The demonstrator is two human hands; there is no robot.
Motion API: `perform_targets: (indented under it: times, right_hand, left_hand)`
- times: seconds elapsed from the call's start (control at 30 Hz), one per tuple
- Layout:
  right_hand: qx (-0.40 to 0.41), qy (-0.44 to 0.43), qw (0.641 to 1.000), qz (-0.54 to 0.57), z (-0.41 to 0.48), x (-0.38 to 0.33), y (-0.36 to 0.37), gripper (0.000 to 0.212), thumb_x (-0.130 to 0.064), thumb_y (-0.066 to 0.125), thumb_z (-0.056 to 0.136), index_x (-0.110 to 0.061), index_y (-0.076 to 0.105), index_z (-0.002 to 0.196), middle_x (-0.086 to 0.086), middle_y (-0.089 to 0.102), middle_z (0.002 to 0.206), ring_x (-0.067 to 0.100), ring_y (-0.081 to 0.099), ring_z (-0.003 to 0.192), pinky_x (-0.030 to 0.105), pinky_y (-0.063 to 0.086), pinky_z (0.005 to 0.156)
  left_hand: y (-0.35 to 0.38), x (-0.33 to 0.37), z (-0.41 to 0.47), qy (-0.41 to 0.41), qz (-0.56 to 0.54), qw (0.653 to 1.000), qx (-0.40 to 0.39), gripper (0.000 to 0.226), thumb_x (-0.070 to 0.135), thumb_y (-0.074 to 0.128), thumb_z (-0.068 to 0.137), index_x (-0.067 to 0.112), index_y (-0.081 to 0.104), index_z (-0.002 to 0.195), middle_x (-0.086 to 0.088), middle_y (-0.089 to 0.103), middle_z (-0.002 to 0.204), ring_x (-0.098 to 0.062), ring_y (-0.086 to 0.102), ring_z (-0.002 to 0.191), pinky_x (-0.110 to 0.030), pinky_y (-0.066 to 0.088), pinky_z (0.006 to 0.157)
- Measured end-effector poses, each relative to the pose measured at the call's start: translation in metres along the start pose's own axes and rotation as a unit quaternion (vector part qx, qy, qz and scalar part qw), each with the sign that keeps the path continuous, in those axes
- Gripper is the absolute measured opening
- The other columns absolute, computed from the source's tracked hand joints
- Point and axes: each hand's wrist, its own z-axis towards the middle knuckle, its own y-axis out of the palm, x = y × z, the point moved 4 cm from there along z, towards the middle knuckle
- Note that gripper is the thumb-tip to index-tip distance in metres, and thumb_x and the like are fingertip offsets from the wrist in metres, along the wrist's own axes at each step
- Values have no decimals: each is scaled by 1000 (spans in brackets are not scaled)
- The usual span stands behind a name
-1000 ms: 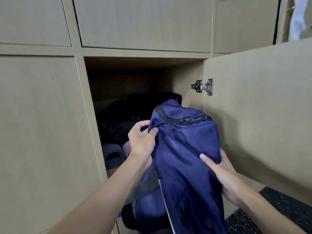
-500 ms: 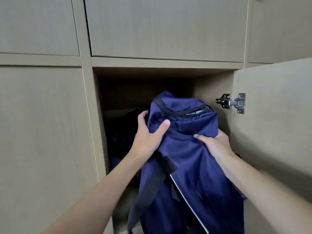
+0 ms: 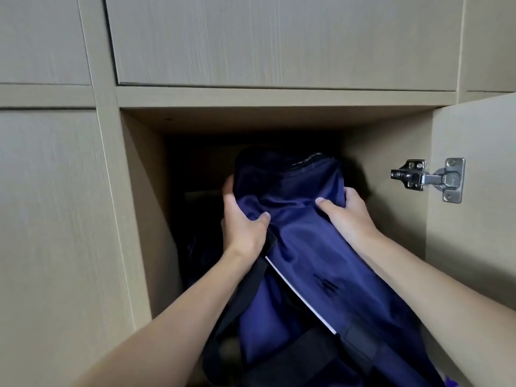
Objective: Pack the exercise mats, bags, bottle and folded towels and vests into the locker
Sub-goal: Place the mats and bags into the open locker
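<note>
navy blue bag with black strap and thin white stripe below the fingers, beige woodgrain locker, silver hinge

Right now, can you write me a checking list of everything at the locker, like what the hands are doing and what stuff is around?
Surface: locker floor hidden by the bag and shadow.
Job's things: navy blue bag, top end inside the locker opening, lower end outside it; its black strap hangs on the left.
Clutter: dark shapes inside, left of the bag, too dark to name.
Grippers: left hand and right hand each grip the bag's top end, one on each side.
Cables: nothing seen.
Surroundings: closed doors above and to the left; open door on the right with a metal hinge.
</note>
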Motion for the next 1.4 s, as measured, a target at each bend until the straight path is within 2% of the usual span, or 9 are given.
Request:
perform_targets:
  times: [0.2, 0.3, 0.4, 0.67, 0.8, 0.97, 1.2, 1.3, 1.4]
  right_hand:
    - [-210, 37, 977, -29, -33, 54, -4, 70, -52, 76, 74, -47, 38, 133, -28, 61, 120, -10, 60, 106, 13, 46, 85]
    - [-121, 8, 989, -85, -21, 78, 3, 91, -33, 88, 67, -49, 31, 137, -24, 60, 120, 4, 60, 112, 32, 48, 99]
    - [-39, -39, 995, -82, -8, 70, 15, 86, -7, 81, 72, -40, 37, 138, -18, 62, 113, 11, 61, 108, 28, 48, 93]
    - [11, -100, 989, -111, 49, 25, 60, 74, -16, 72, 82, -28, 36, 146, 4, 64, 119, 23, 59, 110, 29, 46, 92]
    - [-106, -96, 979, -143, 43, 40, 67, 61, -19, 59, 95, -20, 33, 150, 4, 57, 136, 21, 51, 127, 21, 35, 97]
    - [-127, -78, 979, -140, 21, 47, 37, 53, -36, 38, 104, -21, 26, 153, -1, 28, 159, 10, 23, 145, 17, 14, 110]
    - [-112, -6, 989, -97, -70, 109, -15, 106, -80, 68, 59, -47, 19, 147, -17, 33, 151, -1, 33, 138, 35, 30, 117]
    - [-158, 49, 986, 36, -108, 136, -8, 112, -41, 90, 61, -50, 18, 145, -28, 36, 145, -13, 45, 125, 16, 42, 103]
    - [-95, 18, 992, 79, -116, 140, 4, 100, 1, 83, 70, -48, 30, 140, -32, 41, 136, -16, 50, 117, 6, 45, 88]
  left_hand:
    - [12, -47, 22, -121, -5, 989, 85, 73, 0, 72, 82, 26, 36, 140, -7, 57, 129, -19, 59, 105, -24, 45, 86]
    - [15, -56, 22, -167, -35, 978, 116, 67, 4, 73, 83, 21, 36, 137, -9, 55, 125, -20, 56, 96, -23, 43, 81]
    - [12, -49, 22, -168, -60, 975, 133, 60, 17, 72, 88, 16, 35, 135, -9, 56, 122, -21, 57, 97, -23, 39, 81]
    - [2, -27, -12, -144, 101, 974, -142, 91, 68, 68, 75, 62, 10, 145, 5, 27, 130, -17, 42, 116, -31, 35, 91]
    - [10, -39, -11, -142, 148, 967, -152, 86, 67, 70, 73, 59, 22, 145, 0, 26, 134, -27, 42, 131, -35, 41, 102]
    - [19, -45, -9, -103, 201, 967, -121, 83, 40, 81, 75, 25, 43, 148, -6, 31, 143, -22, 44, 133, -19, 33, 103]
    - [18, -59, -7, -92, 207, 968, -108, 87, 23, 83, 76, 14, 39, 150, -12, 28, 151, -23, 39, 138, -16, 27, 107]
    - [19, -62, -7, -93, 194, 972, -100, 86, 20, 83, 77, 15, 38, 151, -11, 28, 151, -21, 37, 139, -13, 25, 105]
    - [18, -62, -9, -89, 180, 975, -91, 83, 16, 81, 78, 16, 39, 150, -9, 32, 147, -20, 41, 135, -13, 28, 102]
